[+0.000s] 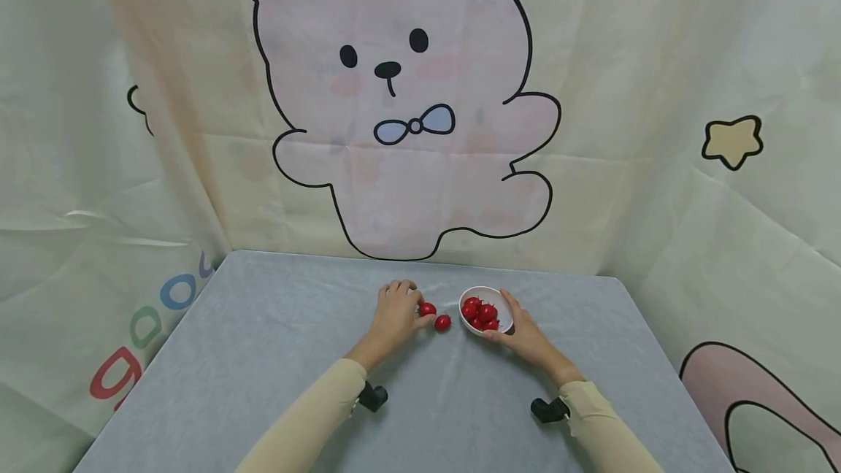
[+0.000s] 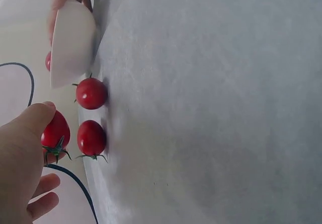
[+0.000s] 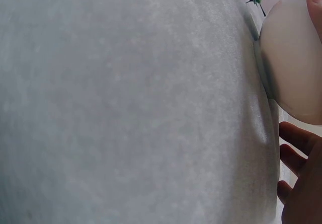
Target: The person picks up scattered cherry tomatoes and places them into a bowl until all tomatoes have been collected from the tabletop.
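Observation:
My left hand (image 1: 397, 314) pinches a cherry tomato (image 2: 56, 132) between thumb and fingers, a little above the table; the left wrist view shows its green stem. Below and beside that one, two more cherry tomatoes, one nearer the bowl (image 2: 91, 93) and one farther off (image 2: 92, 138), lie on the cloth. My right hand (image 1: 525, 331) grips a small white bowl (image 1: 465, 293) at its right side, fingers and thumb about the rim. Several red cherry tomatoes (image 1: 487, 312) sit inside the bowl, which looks tilted in the head view. In the right wrist view the bowl (image 3: 292, 58) hides its contents.
A grey-blue cloth (image 1: 282, 356) covers the table. Behind it hangs a curtain (image 1: 591, 188) with a cartoon bear, and more printed curtain stands at both sides. Black wrist devices (image 1: 373, 396) sit under both cream sleeves.

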The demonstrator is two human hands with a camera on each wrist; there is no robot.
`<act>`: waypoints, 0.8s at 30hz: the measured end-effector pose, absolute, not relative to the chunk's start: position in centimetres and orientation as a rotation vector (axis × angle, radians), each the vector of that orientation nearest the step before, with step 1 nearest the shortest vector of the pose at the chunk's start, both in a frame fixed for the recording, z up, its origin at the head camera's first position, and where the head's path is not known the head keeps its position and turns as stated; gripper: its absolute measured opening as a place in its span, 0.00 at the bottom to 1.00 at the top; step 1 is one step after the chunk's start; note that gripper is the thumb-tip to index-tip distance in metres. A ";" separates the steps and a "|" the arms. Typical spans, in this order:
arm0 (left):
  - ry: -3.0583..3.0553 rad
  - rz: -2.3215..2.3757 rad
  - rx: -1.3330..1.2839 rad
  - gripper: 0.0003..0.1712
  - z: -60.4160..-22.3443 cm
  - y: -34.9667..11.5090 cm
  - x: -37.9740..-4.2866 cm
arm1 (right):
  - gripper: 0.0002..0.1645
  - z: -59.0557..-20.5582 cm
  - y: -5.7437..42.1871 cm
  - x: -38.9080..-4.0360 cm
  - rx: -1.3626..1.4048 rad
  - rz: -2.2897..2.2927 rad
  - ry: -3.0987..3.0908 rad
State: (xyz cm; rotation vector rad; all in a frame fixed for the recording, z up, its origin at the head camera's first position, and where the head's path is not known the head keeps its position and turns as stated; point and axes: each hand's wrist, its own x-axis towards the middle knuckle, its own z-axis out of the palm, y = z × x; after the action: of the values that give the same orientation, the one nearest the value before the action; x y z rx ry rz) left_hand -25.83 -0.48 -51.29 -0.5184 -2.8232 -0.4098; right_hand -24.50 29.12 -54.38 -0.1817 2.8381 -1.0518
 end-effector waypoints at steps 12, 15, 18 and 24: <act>-2.800 -0.443 -0.565 0.21 -50.0 1.3 -26.2 | 0.66 -54.3 29.2 -24.5 -0.167 -1.058 2.826; -2.812 -0.427 -0.577 0.20 -49.5 2.1 -26.3 | 0.66 -54.4 29.2 -24.6 -0.171 -1.062 2.830; -2.812 -0.408 -0.593 0.21 -49.1 2.8 -26.5 | 0.66 -54.4 29.1 -24.6 -0.168 -1.065 2.829; -2.813 -0.394 -0.616 0.21 -48.4 4.3 -26.6 | 0.66 -54.1 29.1 -24.4 -0.161 -1.072 2.817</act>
State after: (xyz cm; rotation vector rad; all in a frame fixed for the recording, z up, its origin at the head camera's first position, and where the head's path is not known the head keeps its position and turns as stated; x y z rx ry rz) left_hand -26.56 4.35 -48.45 -0.6157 -2.8127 -0.3938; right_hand -24.40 29.08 -54.13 -0.1607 2.8172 -1.0719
